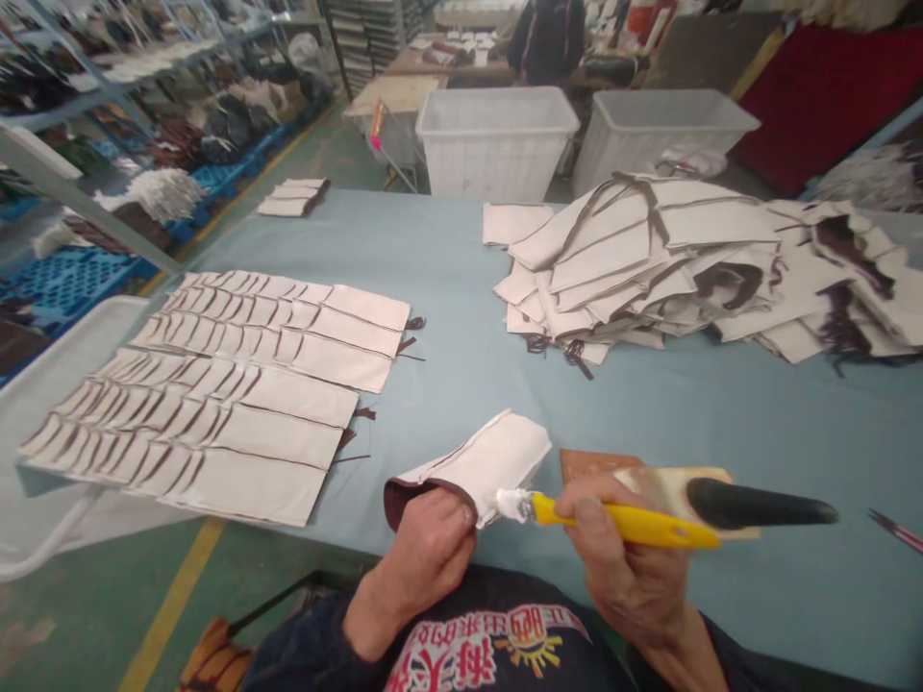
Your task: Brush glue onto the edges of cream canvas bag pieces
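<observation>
An off-white fabric pouch [497,452] with dark brown edging lies at the table's front edge, its open mouth facing me. My left hand [433,543] is closed on the rim of that mouth, fingertips partly hidden inside. My right hand [624,553] grips a yellow-handled brush [641,522]. White material covers the brush's tip, which touches the pouch's side near the mouth. Behind the right hand are a black handle [757,504], a cream flat piece [670,481] and a brown flat piece [598,464]; what the handle belongs to is hidden.
Overlapping rows of similar pouches [281,423] lie on the blue-grey table [447,365] at left. A loose heap of them [649,250] covers the back right. Tweezer-like metal tips [894,529] show at the right edge. Beyond stand two white bins [497,144] and a person [546,43].
</observation>
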`<state>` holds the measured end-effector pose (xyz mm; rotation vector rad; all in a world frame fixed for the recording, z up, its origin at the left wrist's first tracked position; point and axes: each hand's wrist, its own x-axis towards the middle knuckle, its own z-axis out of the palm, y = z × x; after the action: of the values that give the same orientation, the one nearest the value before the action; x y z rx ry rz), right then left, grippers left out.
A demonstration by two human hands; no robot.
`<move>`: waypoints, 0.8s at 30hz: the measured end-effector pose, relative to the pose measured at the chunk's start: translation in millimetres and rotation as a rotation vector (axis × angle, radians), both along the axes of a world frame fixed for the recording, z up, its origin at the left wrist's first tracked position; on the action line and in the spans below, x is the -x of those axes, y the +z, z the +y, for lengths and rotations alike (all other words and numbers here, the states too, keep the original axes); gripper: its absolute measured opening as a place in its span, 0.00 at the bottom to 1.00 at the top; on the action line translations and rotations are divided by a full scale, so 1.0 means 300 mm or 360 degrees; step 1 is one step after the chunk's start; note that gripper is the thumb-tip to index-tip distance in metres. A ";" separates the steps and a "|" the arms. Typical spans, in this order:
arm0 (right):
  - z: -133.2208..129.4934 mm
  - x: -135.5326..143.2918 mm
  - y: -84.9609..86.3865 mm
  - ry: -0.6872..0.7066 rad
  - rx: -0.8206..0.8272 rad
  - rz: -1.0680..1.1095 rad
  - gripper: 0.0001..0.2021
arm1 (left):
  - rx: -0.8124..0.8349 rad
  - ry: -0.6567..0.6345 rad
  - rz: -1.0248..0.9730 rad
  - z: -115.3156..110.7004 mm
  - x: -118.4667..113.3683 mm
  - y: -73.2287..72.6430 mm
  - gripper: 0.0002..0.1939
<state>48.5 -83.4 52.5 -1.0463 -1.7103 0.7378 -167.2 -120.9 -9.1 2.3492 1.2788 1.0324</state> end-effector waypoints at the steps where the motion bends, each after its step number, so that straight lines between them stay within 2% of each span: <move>1: -0.001 0.008 0.011 0.0072 -0.0043 -0.0025 0.11 | 0.0021 -0.0019 0.0010 0.001 0.001 -0.002 0.12; 4: -0.006 0.021 0.039 0.0178 -0.0103 -0.0043 0.11 | 0.0054 -0.0055 0.0043 0.003 0.001 -0.002 0.12; 8: -0.014 0.001 0.026 -0.0023 0.0050 0.0043 0.13 | 0.0010 -0.0058 0.0084 0.010 -0.002 0.001 0.12; 13: -0.051 -0.002 0.002 0.0039 0.0259 0.0186 0.18 | 0.0014 -0.0066 0.0105 0.016 -0.004 0.004 0.14; 15: -0.044 0.000 -0.001 -0.0133 0.0371 0.0392 0.19 | 0.0078 -0.0126 0.0076 0.021 -0.008 0.012 0.13; 17: -0.017 -0.001 -0.010 -0.0347 0.0396 0.0561 0.20 | 0.0247 -0.0189 -0.0029 0.030 -0.015 0.013 0.12; 19: 0.022 -0.003 -0.031 -0.0478 0.0385 0.0627 0.21 | 0.0540 -0.0199 -0.0264 0.041 -0.022 -0.007 0.13; 21: 0.055 -0.005 -0.066 -0.0531 0.0432 0.0646 0.22 | 0.0909 -0.0088 -0.0582 0.049 -0.024 -0.053 0.12; 23: 0.072 -0.005 -0.108 -0.0549 0.0537 0.0636 0.24 | 0.1277 0.0108 -0.0924 0.052 -0.015 -0.115 0.11; 24: 0.075 -0.005 -0.128 -0.0551 0.0590 0.0619 0.25 | 0.1438 0.0193 -0.1099 0.050 -0.007 -0.144 0.13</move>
<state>49.9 -60.9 14.0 -1.3099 -1.0488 0.9769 -165.1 -105.8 -52.3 1.1240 1.2263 0.8954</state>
